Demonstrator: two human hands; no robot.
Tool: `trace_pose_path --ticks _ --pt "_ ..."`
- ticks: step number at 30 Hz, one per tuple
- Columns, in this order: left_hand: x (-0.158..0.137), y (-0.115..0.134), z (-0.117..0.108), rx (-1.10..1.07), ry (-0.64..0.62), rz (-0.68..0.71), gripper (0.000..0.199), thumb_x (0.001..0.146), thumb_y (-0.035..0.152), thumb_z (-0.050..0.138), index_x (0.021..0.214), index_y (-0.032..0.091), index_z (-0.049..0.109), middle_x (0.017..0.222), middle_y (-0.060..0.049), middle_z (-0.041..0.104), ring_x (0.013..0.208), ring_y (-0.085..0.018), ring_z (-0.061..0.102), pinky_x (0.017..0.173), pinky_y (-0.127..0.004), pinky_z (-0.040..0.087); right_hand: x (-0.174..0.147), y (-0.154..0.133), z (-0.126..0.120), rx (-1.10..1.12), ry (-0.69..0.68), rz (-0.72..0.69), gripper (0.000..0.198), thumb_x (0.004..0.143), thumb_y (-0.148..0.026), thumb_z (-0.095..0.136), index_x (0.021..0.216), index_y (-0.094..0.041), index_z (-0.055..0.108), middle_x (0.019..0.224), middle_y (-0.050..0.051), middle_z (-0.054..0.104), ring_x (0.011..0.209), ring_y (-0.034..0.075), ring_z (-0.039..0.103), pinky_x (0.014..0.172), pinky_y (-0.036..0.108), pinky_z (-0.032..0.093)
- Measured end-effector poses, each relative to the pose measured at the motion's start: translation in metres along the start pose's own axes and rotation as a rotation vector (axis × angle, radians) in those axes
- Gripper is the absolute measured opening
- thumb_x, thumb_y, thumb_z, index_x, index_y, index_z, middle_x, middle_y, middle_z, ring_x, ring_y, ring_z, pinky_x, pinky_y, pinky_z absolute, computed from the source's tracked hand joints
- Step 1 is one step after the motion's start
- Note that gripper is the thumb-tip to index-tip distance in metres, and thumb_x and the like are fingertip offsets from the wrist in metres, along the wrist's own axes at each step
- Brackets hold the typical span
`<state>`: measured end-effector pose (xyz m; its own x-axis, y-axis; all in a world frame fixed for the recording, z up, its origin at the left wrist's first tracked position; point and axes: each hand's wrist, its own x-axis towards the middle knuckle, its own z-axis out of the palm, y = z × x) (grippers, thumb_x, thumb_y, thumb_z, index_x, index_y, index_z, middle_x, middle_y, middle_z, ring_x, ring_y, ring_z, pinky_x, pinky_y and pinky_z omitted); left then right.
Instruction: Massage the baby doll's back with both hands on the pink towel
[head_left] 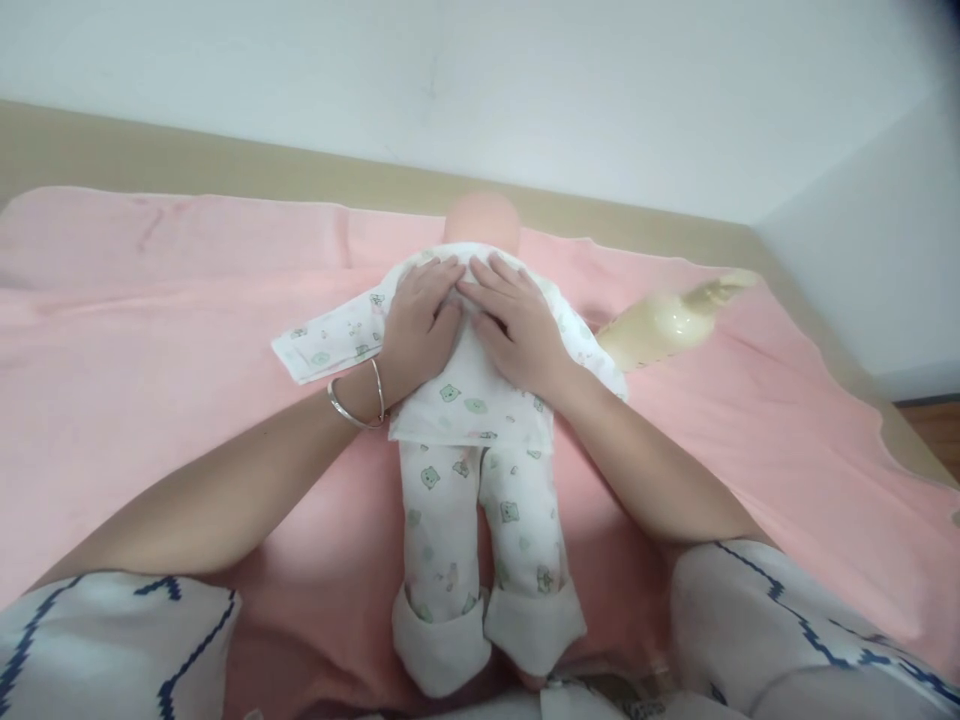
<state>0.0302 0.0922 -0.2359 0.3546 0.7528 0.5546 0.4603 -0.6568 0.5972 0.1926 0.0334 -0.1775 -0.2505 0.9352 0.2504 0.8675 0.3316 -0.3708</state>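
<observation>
A baby doll [499, 215] in a white printed top [466, 410] and matching trousers [442, 510] lies stretched out, its head away from me. Its face does not show. My left hand [421, 325] rests flat on the upper part of the top, fingers extended. Beside it, my right hand [517, 325] lies the same way, and the fingertips of both hands nearly meet at the middle. The doll's left-side sleeve [337, 335] spreads out flat. Wide turned-up cuffs [442, 645] finish the trouser legs.
A pink blanket [150, 400] covers the tan padded surface [225, 165], which meets a white wall [337, 80]. To the right lies a glossy, yellowish, translucent object [671, 320] with a narrow end; I cannot tell its kind. A silver bangle [356, 405] circles my left wrist.
</observation>
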Motion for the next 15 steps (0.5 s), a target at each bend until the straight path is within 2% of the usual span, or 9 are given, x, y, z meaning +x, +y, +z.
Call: trace_pose_path --ticks 4,9,13,15 --pt "-0.001 0.002 -0.001 -0.019 0.030 0.023 0.045 0.097 0.030 0.040 0.137 0.021 0.058 0.148 -0.006 0.056 0.142 -0.025 0.048 0.126 -0.050 0.035 0.005 0.008 0.003 0.046 0.050 0.095 0.055 0.092 -0.021 0.041 0.146 -0.020 0.052 0.163 0.005 0.036 0.156 0.027 0.024 0.129 0.058 0.015" --pt "-0.001 0.005 -0.002 -0.051 0.039 0.014 0.042 0.096 0.030 0.045 0.134 0.021 0.060 0.146 -0.005 0.058 0.141 -0.024 0.049 0.126 -0.048 0.036 0.009 0.012 0.001 0.104 0.038 0.265 0.056 0.094 -0.027 0.041 0.149 -0.017 0.045 0.166 0.012 0.029 0.157 0.032 0.020 0.126 0.066 0.010" --pt "-0.002 0.003 -0.002 -0.059 0.050 0.023 0.042 0.096 0.029 0.045 0.134 0.022 0.060 0.146 -0.005 0.058 0.141 -0.024 0.050 0.125 -0.049 0.036 -0.001 0.008 -0.011 0.098 0.173 0.171 0.051 0.095 -0.025 0.039 0.145 -0.026 0.045 0.163 0.008 0.035 0.155 0.031 0.026 0.123 0.070 0.019" --pt "-0.003 0.002 -0.001 -0.064 0.054 0.028 0.041 0.097 0.031 0.045 0.135 0.023 0.059 0.147 -0.006 0.058 0.141 -0.025 0.049 0.125 -0.049 0.037 -0.007 0.003 -0.015 0.054 0.274 0.105 0.054 0.095 -0.024 0.038 0.148 -0.029 0.040 0.165 0.006 0.032 0.156 0.029 0.023 0.124 0.069 0.018"
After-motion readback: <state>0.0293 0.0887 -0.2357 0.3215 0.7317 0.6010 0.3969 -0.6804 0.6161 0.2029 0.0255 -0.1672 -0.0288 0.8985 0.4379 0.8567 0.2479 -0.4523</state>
